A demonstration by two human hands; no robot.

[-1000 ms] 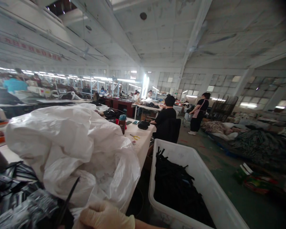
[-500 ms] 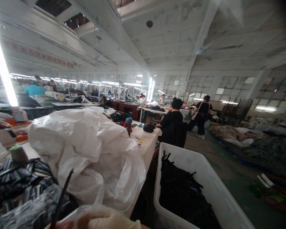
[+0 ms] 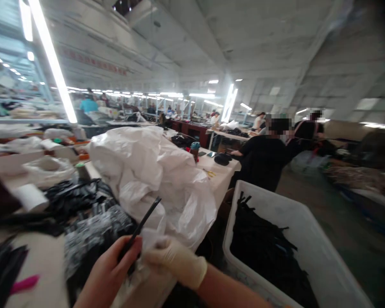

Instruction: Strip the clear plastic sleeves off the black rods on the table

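Note:
My bare left hand (image 3: 111,271) is shut around the lower end of a thin black strip (image 3: 141,223), which angles up and to the right. My right hand (image 3: 176,261), in a cream latex glove, pinches a piece of clear plastic film (image 3: 149,241) close to the strip. The film hangs between my hands and partly hides the strip's base. Behind them rises a large crumpled white plastic sack (image 3: 147,179). Below and left lies a heap of black strips in clear plastic (image 3: 96,229).
A white plastic bin (image 3: 269,201) of black strips stands to my right. A white worktable (image 3: 220,179) holds scissors, a bottle and black items, and a seated co-worker (image 3: 265,160) is beside it. Further workers and long tables fill the hall.
My view has swung left and tilted. Both hands have risen into fuller view, with the black strip now gripped in my left hand and the film pinched by my right.

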